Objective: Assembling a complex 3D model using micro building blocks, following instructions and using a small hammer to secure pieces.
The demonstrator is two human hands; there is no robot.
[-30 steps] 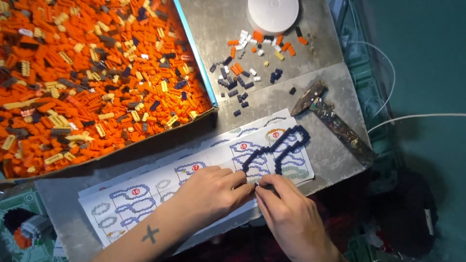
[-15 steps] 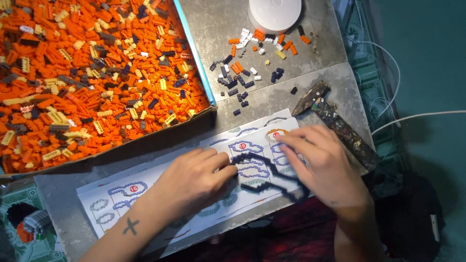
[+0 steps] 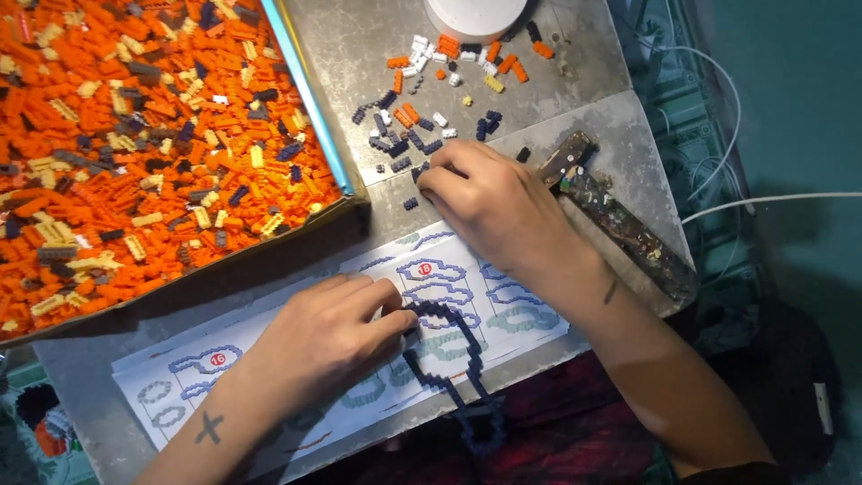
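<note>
My left hand [image 3: 328, 334] rests on a white instruction sheet [image 3: 521, 310] and pinches one end of a dark blue outline built of small bricks [image 3: 453, 359]. That outline hangs partly over the table's near edge. My right hand [image 3: 489, 198] reaches up to a scatter of small loose bricks [image 3: 422, 117], dark blue, orange and white, on the grey metal table. Its fingertips are closed together over dark pieces at the lower edge of the scatter; what they grip is hidden.
A large shallow tray [image 3: 310, 99] full of orange, tan and dark bricks fills the upper left. A white round object [image 3: 474, 13] stands at the top edge. A paint-stained tool [image 3: 620, 224] lies to the right, with white cables [image 3: 745, 193] beyond it.
My right hand left the brick outline and moved up to the loose bricks. My left hand stayed on the sheet holding the outline, which shifted lower over the table edge.
</note>
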